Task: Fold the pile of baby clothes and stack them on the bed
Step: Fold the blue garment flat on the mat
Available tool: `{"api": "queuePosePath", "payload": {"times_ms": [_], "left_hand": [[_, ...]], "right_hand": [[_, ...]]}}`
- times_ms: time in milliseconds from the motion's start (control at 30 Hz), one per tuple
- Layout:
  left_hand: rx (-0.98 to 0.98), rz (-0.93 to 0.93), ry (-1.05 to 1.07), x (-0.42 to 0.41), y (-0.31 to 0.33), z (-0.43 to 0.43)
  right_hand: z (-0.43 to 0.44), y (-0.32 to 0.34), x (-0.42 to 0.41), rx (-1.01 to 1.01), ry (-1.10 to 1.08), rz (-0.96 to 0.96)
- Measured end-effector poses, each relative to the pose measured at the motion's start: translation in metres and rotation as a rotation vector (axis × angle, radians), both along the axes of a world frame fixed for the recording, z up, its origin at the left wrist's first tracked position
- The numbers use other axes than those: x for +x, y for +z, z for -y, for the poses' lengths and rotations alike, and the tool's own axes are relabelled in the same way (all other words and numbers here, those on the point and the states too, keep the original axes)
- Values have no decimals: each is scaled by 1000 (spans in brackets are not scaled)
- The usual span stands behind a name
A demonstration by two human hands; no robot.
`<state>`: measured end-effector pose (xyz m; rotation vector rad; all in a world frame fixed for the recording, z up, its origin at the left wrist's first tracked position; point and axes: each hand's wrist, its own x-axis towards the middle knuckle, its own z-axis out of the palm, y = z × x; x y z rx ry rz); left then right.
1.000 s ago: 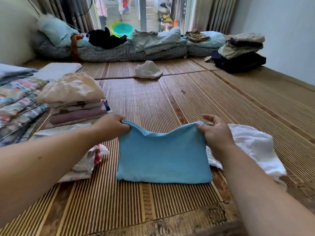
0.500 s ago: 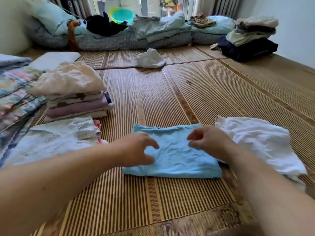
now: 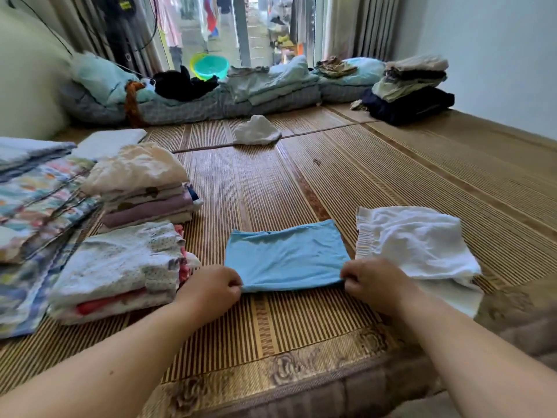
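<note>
A light blue baby garment (image 3: pixel 286 256) lies folded flat on the bamboo mat of the bed (image 3: pixel 265 188). My left hand (image 3: pixel 211 289) pinches its near left corner. My right hand (image 3: pixel 372 282) pinches its near right corner. To the left stand two stacks of folded baby clothes: a near one topped by a dotted white piece (image 3: pixel 120 263) and a farther one topped by a cream piece (image 3: pixel 138 173). A crumpled white garment (image 3: pixel 416 239) lies just right of the blue one.
Folded floral bedding (image 3: pixel 33 200) lies at the far left. A small white cloth (image 3: pixel 256 131) sits mid-mat. Bedding and pillows (image 3: pixel 211 98) line the far edge, with a dark clothes stack (image 3: pixel 410 92) at the back right. The bed's near edge (image 3: pixel 301 384) runs below my arms.
The blue garment was held up by its top corners, then laid flat on the mat. Both hands have moved back from its middle to its near corners.
</note>
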<state>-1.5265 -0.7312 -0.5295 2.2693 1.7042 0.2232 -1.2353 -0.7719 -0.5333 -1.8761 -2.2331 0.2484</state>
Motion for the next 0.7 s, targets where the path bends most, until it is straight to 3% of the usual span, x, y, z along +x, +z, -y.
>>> {"api": "queuePosePath", "payload": {"times_ms": [200, 367, 500, 600, 700], "left_hand": [[27, 439, 210, -9, 43, 29], [18, 790, 290, -13, 73, 52], [-1, 962, 308, -35, 88, 58], [39, 999, 251, -41, 84, 51], [-2, 995, 163, -38, 75, 51]], "right_hand": [[12, 58, -1, 138, -127, -588], [21, 107, -8, 147, -88, -737], [34, 129, -1, 168, -82, -958], [35, 129, 8, 81, -99, -1063], [24, 114, 13, -14, -138, -1006]]}}
